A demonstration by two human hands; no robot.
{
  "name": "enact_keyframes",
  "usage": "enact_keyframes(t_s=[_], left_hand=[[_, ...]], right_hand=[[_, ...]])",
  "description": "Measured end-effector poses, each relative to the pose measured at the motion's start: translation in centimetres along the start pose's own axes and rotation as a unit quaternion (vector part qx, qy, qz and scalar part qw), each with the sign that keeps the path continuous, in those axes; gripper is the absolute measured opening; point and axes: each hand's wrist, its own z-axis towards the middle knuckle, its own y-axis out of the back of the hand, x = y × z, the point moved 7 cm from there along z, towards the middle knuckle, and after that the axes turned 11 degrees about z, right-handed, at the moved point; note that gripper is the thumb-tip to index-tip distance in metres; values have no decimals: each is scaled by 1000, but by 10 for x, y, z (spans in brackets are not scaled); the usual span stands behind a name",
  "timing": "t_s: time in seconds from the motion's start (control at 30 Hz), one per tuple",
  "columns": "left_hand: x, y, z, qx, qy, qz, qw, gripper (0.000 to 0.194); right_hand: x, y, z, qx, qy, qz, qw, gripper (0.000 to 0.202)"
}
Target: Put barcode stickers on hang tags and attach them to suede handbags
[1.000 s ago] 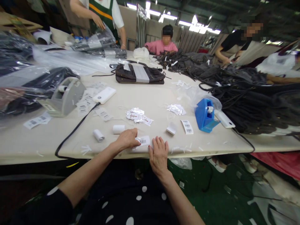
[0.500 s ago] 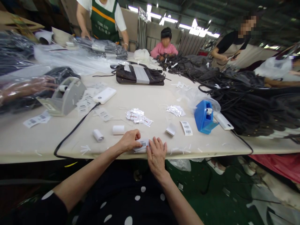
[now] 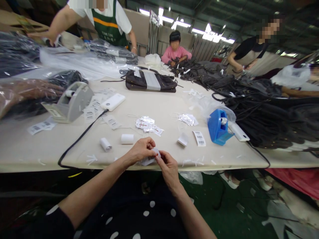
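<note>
Between my two hands, at the table's front edge, is a small whitish label or tag (image 3: 149,160), partly covered by fingers. My left hand (image 3: 142,148) pinches its upper part between thumb and fingers. My right hand (image 3: 169,164) meets it from the other side, thumb and fingertips closed on the same piece. Just beyond lie a pile of tags (image 3: 146,124) and a white paper roll (image 3: 127,139). To the right are a folded white paper (image 3: 182,140) and a barcode sticker strip (image 3: 199,138).
A blue tape dispenser (image 3: 218,127) stands right, a grey dispenser (image 3: 72,103) left. A black cable (image 3: 82,135) crosses the left side. Dark bags (image 3: 269,113) are heaped right; one banded bag (image 3: 151,80) lies behind. Several people work around the table.
My right hand has gone from lying nearly flat beside the label to pinching it. The label is now raised and tilted between my hands. The aproned person at the back left has reached leftward.
</note>
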Motion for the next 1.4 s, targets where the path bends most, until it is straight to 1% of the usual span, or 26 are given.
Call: enact_keyframes(t_s=[0.07, 0.13, 0.23, 0.3, 0.4, 0.47, 0.67, 0.73, 0.83, 0.9, 1.0, 1.07, 1.2, 1.3, 1.4], left_hand=[[0, -1, -3, 12, 10, -32, 999, 28], [2, -2, -7, 35, 20, -57, 998, 29], [7, -2, -13, 68, 37, -67, 995, 27], [11, 0, -15, 68, 52, -64, 994, 24], [14, -1, -16, 57, 65, -61, 994, 24], [13, -5, -15, 56, 64, -63, 994, 25], [11, -15, -12, 49, 57, -82, 994, 24], [11, -16, -12, 47, 52, -84, 994, 24], [12, -16, -13, 58, 42, -90, 993, 25], [13, -15, -16, 74, 39, -84, 993, 26], [18, -14, -21, 98, 56, -60, 992, 31], [20, -10, -23, 92, 65, -51, 992, 30], [19, -2, -24, 61, 64, -45, 995, 24], [17, 2, -22, 53, 66, -19, 996, 23], [15, 10, -19, 19, 65, -4, 998, 24]], right_hand=[[-4, -1, 0, -9, -32, 66, 997, 22], [-8, 3, 0, -37, -48, 111, 992, 21], [-13, 16, 1, -97, -54, 134, 985, 23], [-15, 22, 2, -118, -61, 123, 984, 26], [-15, 26, 3, -126, -68, 95, 985, 29], [-12, 26, 3, -127, -70, 73, 987, 30], [-1, 15, -2, -105, -39, 7, 994, 28], [-3, 12, -4, -95, -44, 17, 994, 27], [-10, 12, -3, -85, -68, 84, 991, 25], [-14, 16, -1, -99, -81, 129, 983, 25], [-15, 26, 2, -143, -78, 149, 975, 27], [-16, 32, 3, -168, -75, 153, 971, 27], [-18, 43, 5, -203, -84, 173, 960, 30], [-18, 56, 8, -243, -86, 181, 949, 31], [-16, 68, 10, -270, -84, 191, 940, 31]])
